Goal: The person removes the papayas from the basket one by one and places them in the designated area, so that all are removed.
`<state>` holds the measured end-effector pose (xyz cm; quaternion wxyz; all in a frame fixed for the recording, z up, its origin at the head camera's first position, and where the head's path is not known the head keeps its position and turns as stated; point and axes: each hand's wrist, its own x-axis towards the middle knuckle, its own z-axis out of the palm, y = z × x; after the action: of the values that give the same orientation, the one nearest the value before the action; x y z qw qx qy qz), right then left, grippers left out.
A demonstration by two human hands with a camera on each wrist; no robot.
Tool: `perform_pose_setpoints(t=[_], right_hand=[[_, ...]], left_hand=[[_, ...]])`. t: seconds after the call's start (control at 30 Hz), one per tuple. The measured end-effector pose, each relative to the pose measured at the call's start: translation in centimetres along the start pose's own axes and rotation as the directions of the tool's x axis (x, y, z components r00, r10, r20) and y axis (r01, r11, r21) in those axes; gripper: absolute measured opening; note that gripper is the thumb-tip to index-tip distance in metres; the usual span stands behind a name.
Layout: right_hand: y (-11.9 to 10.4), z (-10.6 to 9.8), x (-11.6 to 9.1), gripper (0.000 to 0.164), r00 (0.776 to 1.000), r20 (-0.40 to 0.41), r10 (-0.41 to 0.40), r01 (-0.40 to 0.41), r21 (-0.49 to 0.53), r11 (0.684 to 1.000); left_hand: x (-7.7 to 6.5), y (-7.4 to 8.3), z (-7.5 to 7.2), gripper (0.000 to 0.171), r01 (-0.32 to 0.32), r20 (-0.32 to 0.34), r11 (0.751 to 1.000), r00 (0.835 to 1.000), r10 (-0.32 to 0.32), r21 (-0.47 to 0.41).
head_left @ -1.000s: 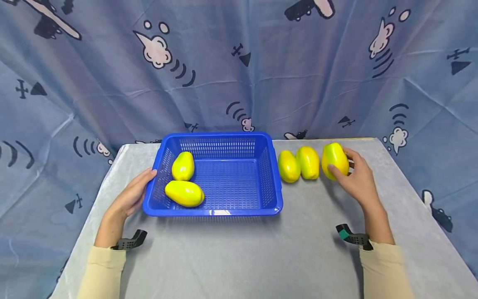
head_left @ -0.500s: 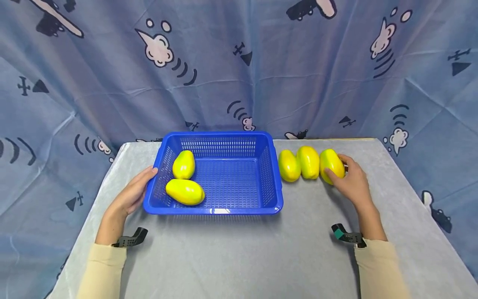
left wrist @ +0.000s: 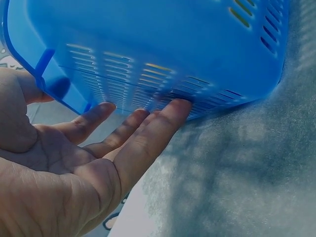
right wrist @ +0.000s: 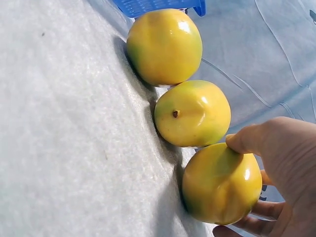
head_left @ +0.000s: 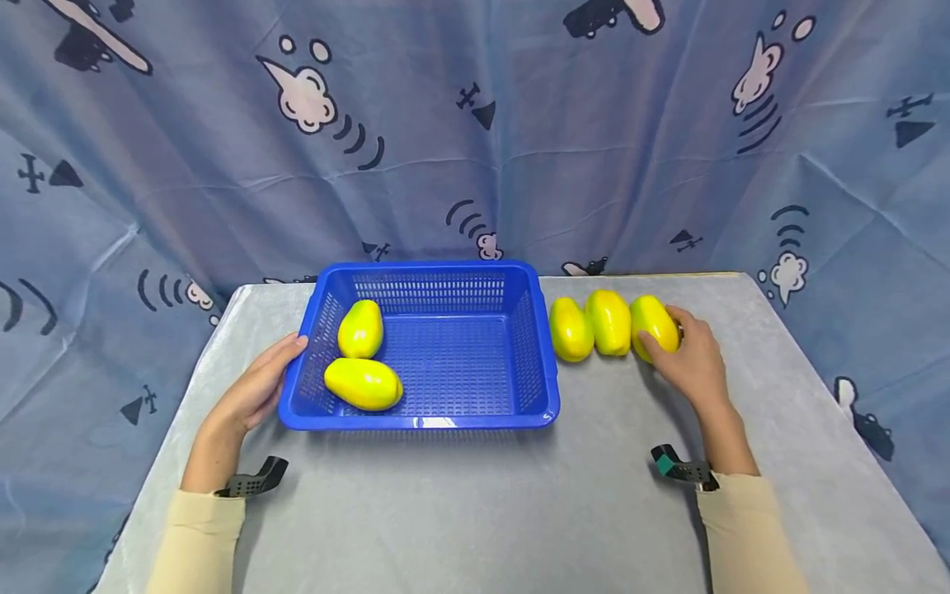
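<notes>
A blue plastic basket (head_left: 419, 422) stands on the table with two yellow-green papayas in its left part, one (head_left: 361, 330) behind the other (head_left: 364, 384). My left hand (head_left: 256, 388) holds the basket's left side. In the left wrist view its thumb is at the rim and its fingers (left wrist: 148, 133) lie along the slotted outer wall. To the right of the basket, three papayas form a row: one near the wall (head_left: 571, 330), a middle one (head_left: 609, 323) and a right one (head_left: 655, 326). My right hand (head_left: 690, 355) grips the right papaya, thumb on its near left side, fingers round its far side.
A grey-white cloth covers the table (head_left: 475, 511). A blue patterned curtain (head_left: 475, 148) hangs right behind its back edge. Each wrist wears a black strap device, one on the left (head_left: 256, 478) and one on the right (head_left: 683, 468).
My right hand has brought its papaya down and left, from apart to right beside the middle papaya. The left hand stays at the basket.
</notes>
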<state>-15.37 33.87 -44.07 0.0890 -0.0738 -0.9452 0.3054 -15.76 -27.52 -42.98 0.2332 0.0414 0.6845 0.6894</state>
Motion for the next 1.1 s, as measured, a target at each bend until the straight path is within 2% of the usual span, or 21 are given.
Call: perform_pose_setpoints(t=[0.2, 0.7, 0.93, 1.1], right_hand=[[-0.1, -0.4, -0.1, 0.068, 1.0, -0.013, -0.005, 0.005, 0.003, 1.0], [-0.7, -0.4, -0.1, 0.065, 0.999, -0.036, 0.0, 0.001, 0.019, 1.0], [-1.0, -0.9, -0.2, 0.068, 0.999, -0.04, 0.023, -0.024, -0.019, 1.0], [-1.5, -1.3, -0.5, 0.066, 0.998, -0.064, 0.007, -0.008, -0.012, 1.0]], left_hand=[[0.2, 0.3, 0.2, 0.075, 0.002, 0.001, 1.0, 1.0, -0.002, 0.008], [0.2, 0.6, -0.1, 0.071, -0.006, -0.005, 1.0, 1.0, 0.006, 0.004], [0.1, 0.3, 0.0, 0.073, 0.004, -0.004, 1.0, 1.0, -0.004, 0.017], [0.0, 0.0, 0.0, 0.075, 0.011, -0.008, 1.0, 1.0, -0.011, 0.022]])
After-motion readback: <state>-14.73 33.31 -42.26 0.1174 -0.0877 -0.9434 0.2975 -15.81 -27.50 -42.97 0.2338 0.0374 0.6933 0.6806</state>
